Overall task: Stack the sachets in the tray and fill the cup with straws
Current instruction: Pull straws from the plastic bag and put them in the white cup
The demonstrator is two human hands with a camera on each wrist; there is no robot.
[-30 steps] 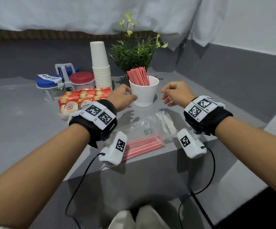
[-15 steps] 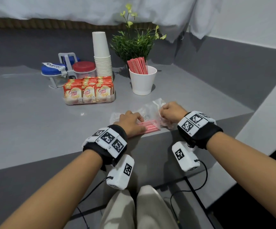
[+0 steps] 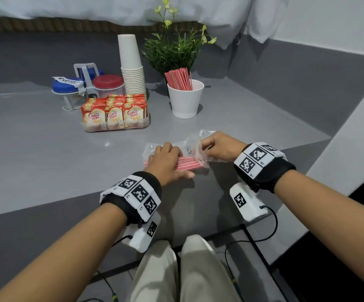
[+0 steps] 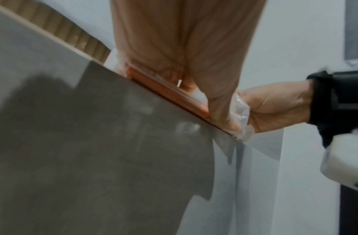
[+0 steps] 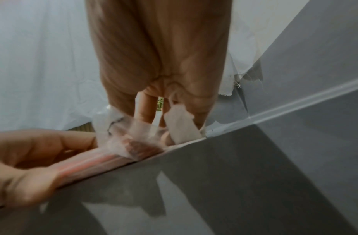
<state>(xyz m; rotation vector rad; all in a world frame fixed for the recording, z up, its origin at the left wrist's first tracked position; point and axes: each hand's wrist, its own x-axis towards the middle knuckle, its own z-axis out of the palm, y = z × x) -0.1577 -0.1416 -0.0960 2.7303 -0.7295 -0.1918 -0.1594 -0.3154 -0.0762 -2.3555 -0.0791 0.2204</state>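
A clear plastic bag of red straws (image 3: pixel 189 165) lies at the table's near edge. My left hand (image 3: pixel 168 160) lies over its left part, fingers on top and thumb at the near side, gripping the bundle (image 4: pixel 168 90). At the bag's right end, my right hand (image 3: pixel 217 147) pinches the loose plastic (image 5: pixel 180 124). Farther back stands the white cup (image 3: pixel 185 103), with red straws (image 3: pixel 179 80) leaning in it. To its left, the clear tray (image 3: pixel 146 123) holds upright rows of Coffee-mate sachets (image 3: pixel 113 115).
Behind the tray are a stack of paper cups (image 3: pixel 132 66), a rack with blue-lidded (image 3: pixel 66 83) and red-lidded (image 3: pixel 108 82) jars, and a green plant (image 3: pixel 172 51). A grey wall runs along the right. Bare table shows left of the bag.
Both hands drew back from beside the cup to the bag at the near edge. The left hand settled over the straws and the right took the bag's end.
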